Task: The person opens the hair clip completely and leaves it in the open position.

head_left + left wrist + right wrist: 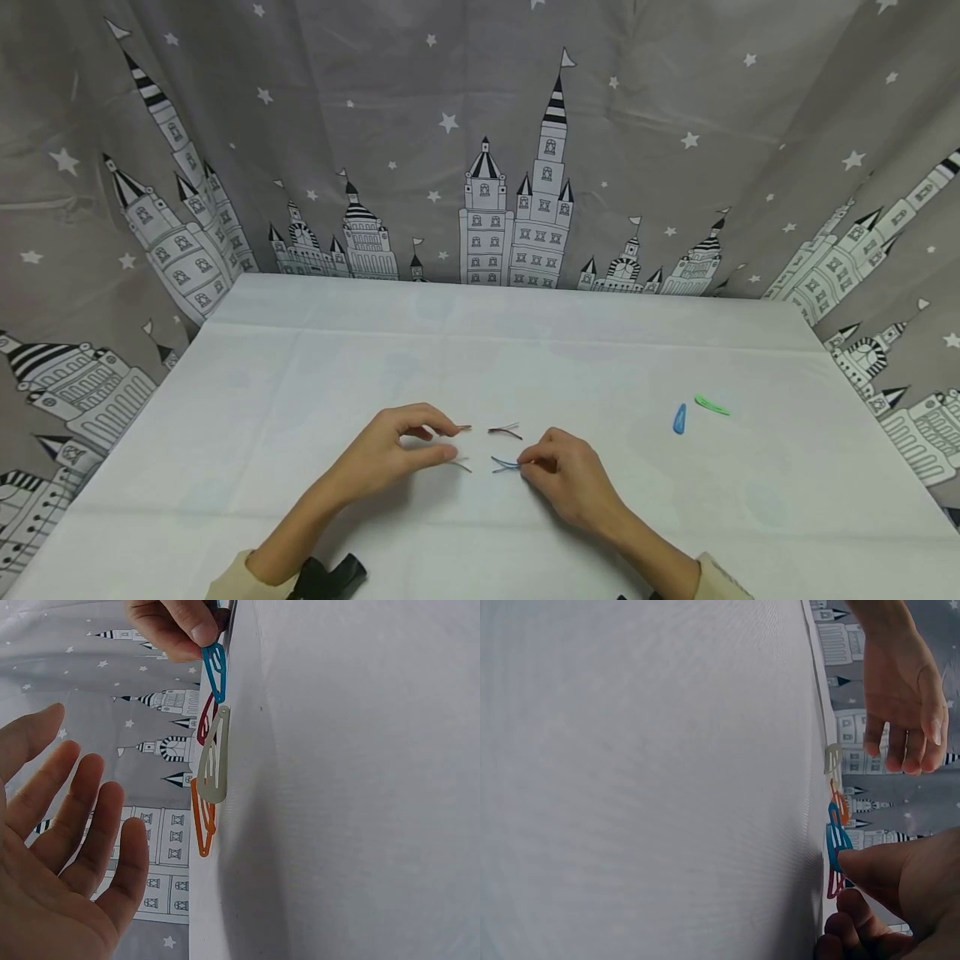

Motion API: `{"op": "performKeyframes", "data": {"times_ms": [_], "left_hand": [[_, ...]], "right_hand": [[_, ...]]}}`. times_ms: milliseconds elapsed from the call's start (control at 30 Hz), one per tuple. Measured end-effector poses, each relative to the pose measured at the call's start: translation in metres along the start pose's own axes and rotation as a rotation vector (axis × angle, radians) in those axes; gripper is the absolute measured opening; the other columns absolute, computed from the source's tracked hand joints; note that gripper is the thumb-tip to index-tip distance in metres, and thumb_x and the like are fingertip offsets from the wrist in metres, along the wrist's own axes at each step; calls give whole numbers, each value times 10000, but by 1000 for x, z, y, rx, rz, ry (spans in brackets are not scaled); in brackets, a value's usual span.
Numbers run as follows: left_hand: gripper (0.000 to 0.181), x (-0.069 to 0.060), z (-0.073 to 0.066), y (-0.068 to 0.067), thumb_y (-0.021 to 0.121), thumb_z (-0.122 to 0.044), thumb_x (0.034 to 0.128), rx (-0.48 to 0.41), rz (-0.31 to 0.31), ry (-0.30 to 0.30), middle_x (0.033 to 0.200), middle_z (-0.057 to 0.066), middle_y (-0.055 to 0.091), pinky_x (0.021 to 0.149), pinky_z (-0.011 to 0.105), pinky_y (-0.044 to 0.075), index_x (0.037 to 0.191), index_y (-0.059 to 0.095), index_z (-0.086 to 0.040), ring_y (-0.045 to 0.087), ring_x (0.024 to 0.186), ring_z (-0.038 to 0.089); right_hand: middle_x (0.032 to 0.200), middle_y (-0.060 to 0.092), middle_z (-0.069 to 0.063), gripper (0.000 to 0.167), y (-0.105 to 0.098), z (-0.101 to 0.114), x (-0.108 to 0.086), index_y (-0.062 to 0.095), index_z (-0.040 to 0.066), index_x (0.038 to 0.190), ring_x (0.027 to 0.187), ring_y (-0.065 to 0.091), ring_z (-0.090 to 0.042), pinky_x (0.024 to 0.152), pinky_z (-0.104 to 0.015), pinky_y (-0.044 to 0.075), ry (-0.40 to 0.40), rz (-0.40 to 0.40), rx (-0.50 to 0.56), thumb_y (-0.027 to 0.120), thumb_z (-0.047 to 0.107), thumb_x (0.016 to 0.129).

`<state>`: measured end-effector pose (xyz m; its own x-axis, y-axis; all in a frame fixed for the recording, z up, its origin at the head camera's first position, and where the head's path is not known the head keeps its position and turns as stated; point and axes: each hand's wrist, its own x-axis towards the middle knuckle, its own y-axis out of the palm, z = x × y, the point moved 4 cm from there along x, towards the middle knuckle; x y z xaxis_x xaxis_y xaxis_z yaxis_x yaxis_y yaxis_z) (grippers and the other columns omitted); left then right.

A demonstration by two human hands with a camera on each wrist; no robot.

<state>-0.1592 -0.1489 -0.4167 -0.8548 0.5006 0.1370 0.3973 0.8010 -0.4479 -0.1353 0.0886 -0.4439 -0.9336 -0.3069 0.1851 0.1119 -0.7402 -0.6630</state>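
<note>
Four snap hair clips stand close together between the hands: a blue clip [216, 673], a red clip [205, 724], a pale grey-green clip [213, 769] and an orange clip [201, 825]. My right hand [573, 483] pinches the end of the blue clip [834, 832] between thumb and fingers. My left hand [390, 450] is beside the orange and grey-green clips, its fingers loosely bent and relaxed. In the left wrist view the left hand [67, 862] holds nothing and is apart from the clips.
Farther right on the white table [360, 350] lie another blue clip [679, 418] and a green clip [712, 406]. A grey curtain [390, 100] printed with castles and stars hangs behind the table.
</note>
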Motion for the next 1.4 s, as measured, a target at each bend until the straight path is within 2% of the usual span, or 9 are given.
{"op": "performKeyframes", "data": {"times_ms": [367, 667, 900, 1400], "left_hand": [[229, 2, 2, -7, 761, -228, 886, 0, 14, -41, 1103, 37, 698, 901, 352, 523, 1073, 736, -98, 608, 1048, 153], [239, 2, 2, -10, 763, -256, 882, 4, 0, -43, 1073, 44, 698, 899, 358, 521, 1055, 733, -93, 612, 1031, 150], [239, 2, 4, -12, 759, -260, 885, 15, -3, -47, 1069, 38, 701, 894, 356, 523, 1057, 733, -97, 615, 1026, 147], [226, -4, 6, -4, 756, -243, 888, 20, -11, -48, 1060, 44, 703, 893, 362, 525, 1051, 736, -87, 616, 1026, 162]], "right_hand": [[785, 582, 117, 134, 2, 2, 5, 779, 107, 858, 707, 509, -48, 636, -231, 449, -5, 4, -36, 752, -14, 804], [803, 624, 77, 127, 2, 1, 5, 772, 94, 876, 707, 529, -39, 634, -231, 470, 1, 19, -37, 729, -4, 808], [797, 618, 99, 139, 2, 2, 5, 772, 103, 865, 710, 528, -42, 642, -234, 467, 3, 11, -40, 724, -1, 785], [812, 634, 83, 129, 1, -4, -3, 771, 94, 874, 728, 540, -50, 662, -239, 472, 6, 22, -22, 723, 13, 787]]}}
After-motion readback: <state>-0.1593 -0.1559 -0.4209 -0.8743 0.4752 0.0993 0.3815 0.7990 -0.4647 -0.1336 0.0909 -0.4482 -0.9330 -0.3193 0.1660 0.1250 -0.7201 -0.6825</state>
